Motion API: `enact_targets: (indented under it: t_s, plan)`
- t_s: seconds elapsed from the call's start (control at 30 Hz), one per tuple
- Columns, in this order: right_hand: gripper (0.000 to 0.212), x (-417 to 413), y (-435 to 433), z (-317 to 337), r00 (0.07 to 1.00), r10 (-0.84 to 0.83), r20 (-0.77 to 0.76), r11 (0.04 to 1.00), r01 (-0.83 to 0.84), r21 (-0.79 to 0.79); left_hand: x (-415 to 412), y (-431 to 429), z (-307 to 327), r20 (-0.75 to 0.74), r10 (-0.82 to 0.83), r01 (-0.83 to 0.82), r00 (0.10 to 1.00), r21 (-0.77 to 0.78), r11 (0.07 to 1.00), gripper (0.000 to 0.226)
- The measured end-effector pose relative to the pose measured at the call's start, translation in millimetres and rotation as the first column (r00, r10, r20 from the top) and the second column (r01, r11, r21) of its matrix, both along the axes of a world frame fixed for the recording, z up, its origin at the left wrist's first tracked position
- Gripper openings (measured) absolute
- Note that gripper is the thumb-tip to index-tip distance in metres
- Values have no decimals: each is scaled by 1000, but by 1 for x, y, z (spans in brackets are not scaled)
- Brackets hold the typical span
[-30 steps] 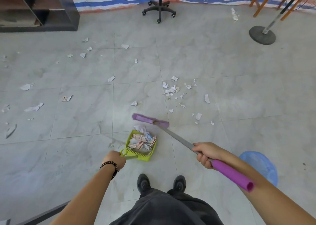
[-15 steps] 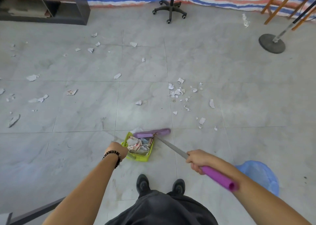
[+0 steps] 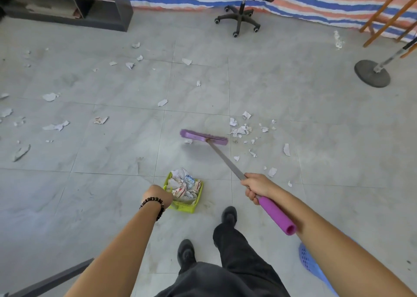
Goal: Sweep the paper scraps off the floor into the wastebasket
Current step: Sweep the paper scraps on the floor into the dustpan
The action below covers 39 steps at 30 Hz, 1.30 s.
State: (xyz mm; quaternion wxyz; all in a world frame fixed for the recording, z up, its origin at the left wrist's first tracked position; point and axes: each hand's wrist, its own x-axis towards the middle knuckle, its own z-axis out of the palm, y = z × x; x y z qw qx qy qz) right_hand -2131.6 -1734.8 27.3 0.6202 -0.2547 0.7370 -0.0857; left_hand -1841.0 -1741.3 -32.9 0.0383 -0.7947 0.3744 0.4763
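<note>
The purple flat broom head (image 3: 204, 137) on its metal shaft is found extended to the centre of the frame, well apart from the lime-green plastic dustpan (image 3: 181, 207). Half a second earlier it was recorded at the pan's mouth. The previous stroke is therefore judged complete and a fresh reach begun.

The purple grip is held by the right hand (image 3: 257, 187), with the fingers wrapped fully round it where the shaft begins. The left hand (image 3: 158, 196) is closed at the dustpan's rear left corner, presumably on its handle, which is hidden.

The dustpan is set on the floor below centre and is heaped with crumpled paper. A cluster of torn white paper scraps (image 3: 241, 129) lies just right of the broom head, and many more are scattered across the left and upper floor. The blue perforated plastic wastebasket (image 3: 312, 263) is noted at lower right, partly behind the right forearm. With the pan this full, emptying is judged due soon.
</note>
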Motion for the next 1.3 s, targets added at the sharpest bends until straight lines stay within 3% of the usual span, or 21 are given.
enact_targets:
  t_s: [0.2, 0.33, 0.43, 0.53, 0.7, 0.8, 0.87, 0.97, 1.07, 1.13, 1.23, 1.3]
  plan:
    - [20, 14, -97, -44, 981, 182, -74, 979, -187, -78, 0, -10, -6, 48, 3, -5, 999, 41, 999, 14]
    - [47, 19, -120, -78, 911, 389, -138, 920, -392, 9, -3, -10, -9, 98, -23, 16, 995, 65, 998, 13]
    - [56, 16, -91, -85, 829, 546, -121, 837, -533, 126, -1, -20, -14, 94, -5, -2, 996, 68, 998, 20]
    - [62, -5, -38, -67, 852, 523, -17, 828, -502, 249, -4, -25, -18, 91, -10, 4, 996, 67, 998, 21]
    - [34, -35, -10, -45, 906, 403, 132, 779, -415, 470, -3, -23, -17, 90, -18, 10, 996, 85, 996, 21]
    - [28, -22, -15, -54, 943, 331, 24, 865, -313, 392, -4, -22, -14, 93, -28, 22, 995, 65, 998, 22]
    - [31, -9, -18, -65, 899, 430, -84, 876, -393, 281, -5, -21, -10, 96, -35, 30, 995, 57, 998, 20]
    - [61, 12, -3, -71, 760, 640, -114, 760, -602, 245, -5, -14, -5, 81, -34, 30, 996, 58, 998, 18]
    - [61, 29, 23, -60, 709, 697, -113, 706, -650, 281, -2, -6, -5, 68, -59, 57, 996, 28, 998, 17]
    - [53, 30, 42, -61, 756, 649, -84, 747, -614, 254, 0, 1, -1, 50, -62, 61, 997, 26, 998, 12]
    - [25, 15, 56, -62, 906, 423, 2, 878, -410, 245, 3, 9, -6, -1, -12, 12, 1000, 25, 1000, 13]
    - [19, 8, 87, -44, 974, 227, -18, 938, -214, 272, 9, 31, 4, -49, -84, 83, 995, -21, 996, 12]
